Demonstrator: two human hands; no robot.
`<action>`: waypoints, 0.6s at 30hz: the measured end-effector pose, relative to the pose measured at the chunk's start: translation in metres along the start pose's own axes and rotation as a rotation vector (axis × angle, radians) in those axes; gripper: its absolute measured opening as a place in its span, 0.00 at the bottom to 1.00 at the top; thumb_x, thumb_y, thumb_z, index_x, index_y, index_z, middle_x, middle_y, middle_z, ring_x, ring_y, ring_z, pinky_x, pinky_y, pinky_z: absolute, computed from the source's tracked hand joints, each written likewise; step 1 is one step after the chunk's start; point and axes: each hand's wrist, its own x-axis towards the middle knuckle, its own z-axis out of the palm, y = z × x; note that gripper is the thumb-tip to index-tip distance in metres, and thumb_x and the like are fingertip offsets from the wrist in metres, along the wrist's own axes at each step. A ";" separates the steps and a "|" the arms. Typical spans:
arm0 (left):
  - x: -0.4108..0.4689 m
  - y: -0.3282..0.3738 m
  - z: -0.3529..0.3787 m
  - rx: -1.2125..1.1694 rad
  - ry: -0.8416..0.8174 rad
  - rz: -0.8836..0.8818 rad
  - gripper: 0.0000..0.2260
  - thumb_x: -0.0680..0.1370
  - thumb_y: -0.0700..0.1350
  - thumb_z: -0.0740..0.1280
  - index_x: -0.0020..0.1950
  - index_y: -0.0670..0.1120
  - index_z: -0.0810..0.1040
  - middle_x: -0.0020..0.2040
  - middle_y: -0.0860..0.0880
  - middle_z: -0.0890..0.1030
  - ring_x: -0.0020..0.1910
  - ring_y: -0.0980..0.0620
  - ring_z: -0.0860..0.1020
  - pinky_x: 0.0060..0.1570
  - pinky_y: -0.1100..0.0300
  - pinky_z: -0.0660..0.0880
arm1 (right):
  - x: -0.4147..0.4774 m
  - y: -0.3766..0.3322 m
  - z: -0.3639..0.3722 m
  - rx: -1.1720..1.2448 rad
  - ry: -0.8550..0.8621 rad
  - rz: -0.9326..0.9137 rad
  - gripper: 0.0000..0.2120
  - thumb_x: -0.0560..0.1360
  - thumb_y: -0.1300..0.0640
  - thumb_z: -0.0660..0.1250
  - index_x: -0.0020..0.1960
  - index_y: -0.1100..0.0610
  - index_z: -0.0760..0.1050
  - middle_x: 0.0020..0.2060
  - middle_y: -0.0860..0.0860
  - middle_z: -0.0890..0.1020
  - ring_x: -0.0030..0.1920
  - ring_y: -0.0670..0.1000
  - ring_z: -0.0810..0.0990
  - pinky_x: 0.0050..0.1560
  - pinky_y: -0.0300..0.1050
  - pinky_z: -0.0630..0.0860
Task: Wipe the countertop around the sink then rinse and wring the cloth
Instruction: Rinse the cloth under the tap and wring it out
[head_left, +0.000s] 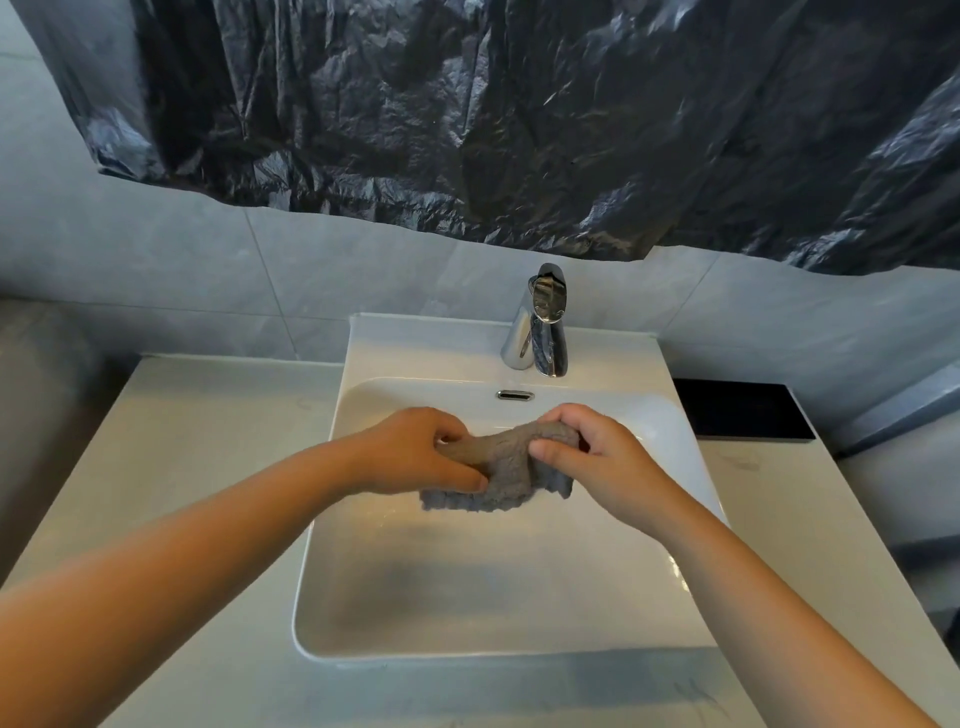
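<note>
A grey fluffy cloth (506, 467) hangs bunched over the white sink basin (488, 587). My left hand (415, 452) grips its left end and my right hand (597, 457) grips its right end, both held above the basin's far half. The cloth's lower edge droops below my fingers. A chrome faucet (540, 322) stands behind the hands at the basin's back rim; no water shows running from it. The pale countertop (208, 452) surrounds the sink.
A black rectangular tray (743, 410) lies at the back right of the counter. Dark crumpled plastic sheeting (519, 114) covers the wall above grey tiles. An overflow slot (515, 395) sits below the faucet.
</note>
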 end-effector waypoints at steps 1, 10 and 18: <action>0.001 0.000 -0.002 -0.154 -0.141 -0.039 0.12 0.71 0.51 0.73 0.50 0.47 0.80 0.50 0.50 0.81 0.50 0.49 0.79 0.52 0.56 0.77 | -0.001 -0.002 0.001 0.123 0.033 0.003 0.05 0.76 0.56 0.67 0.52 0.51 0.74 0.44 0.50 0.81 0.44 0.44 0.80 0.37 0.33 0.75; 0.006 -0.009 0.018 -0.714 -0.752 -0.144 0.19 0.74 0.45 0.71 0.61 0.40 0.71 0.49 0.44 0.81 0.46 0.51 0.80 0.48 0.58 0.78 | 0.006 0.001 0.029 -0.175 0.318 -0.397 0.08 0.80 0.48 0.57 0.58 0.47 0.68 0.45 0.36 0.74 0.48 0.41 0.75 0.41 0.30 0.74; 0.017 0.001 0.030 -0.142 -0.226 -0.166 0.14 0.71 0.51 0.73 0.50 0.42 0.80 0.36 0.48 0.79 0.30 0.54 0.75 0.30 0.66 0.74 | 0.032 0.022 0.025 -0.433 0.086 -0.120 0.10 0.82 0.49 0.53 0.55 0.50 0.71 0.43 0.45 0.76 0.43 0.44 0.76 0.36 0.29 0.67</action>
